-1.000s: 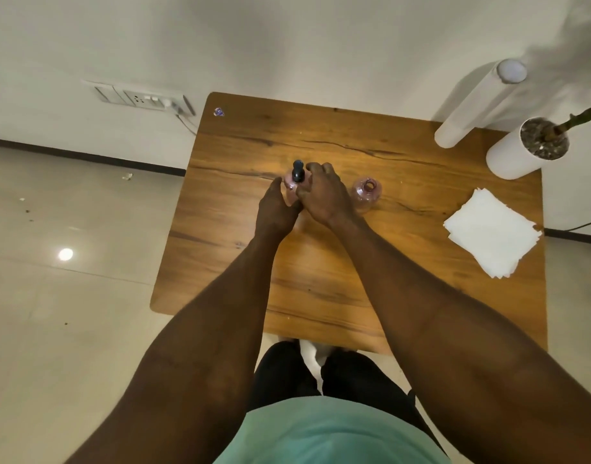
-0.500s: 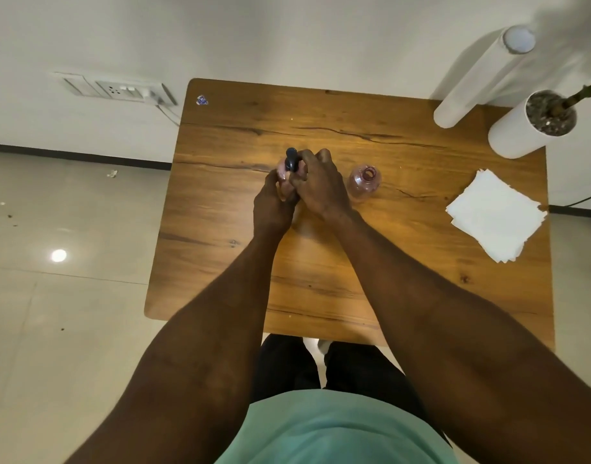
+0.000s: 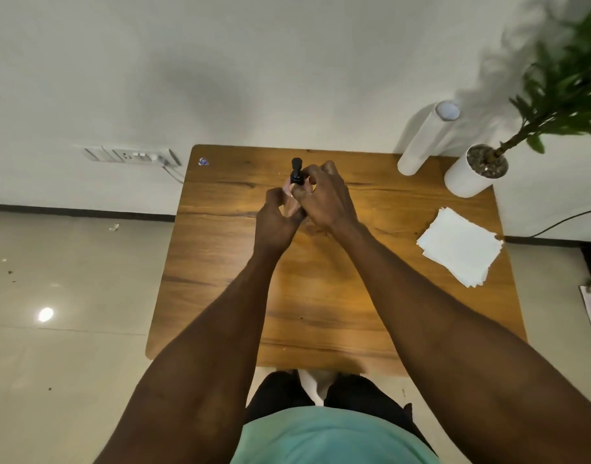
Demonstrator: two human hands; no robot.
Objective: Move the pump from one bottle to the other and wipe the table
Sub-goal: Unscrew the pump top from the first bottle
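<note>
Seen from above at a wooden surface set against a white wall: left hand wrapped round a pinkish bottle, mostly hidden by both hands, near the middle of the far half. Right hand over the bottle's top, fingers curled at the base of the black pump, which stands upright above the knuckles. Second bottle not visible, likely masked by the right hand. Well off to the right, a stack of white paper napkins near the edge. At the far right corner, a white roll leaning toward the wall, just beside a white pot with a leafy green plant. Small sticker at the far left corner; wall socket strip beyond it.
</note>
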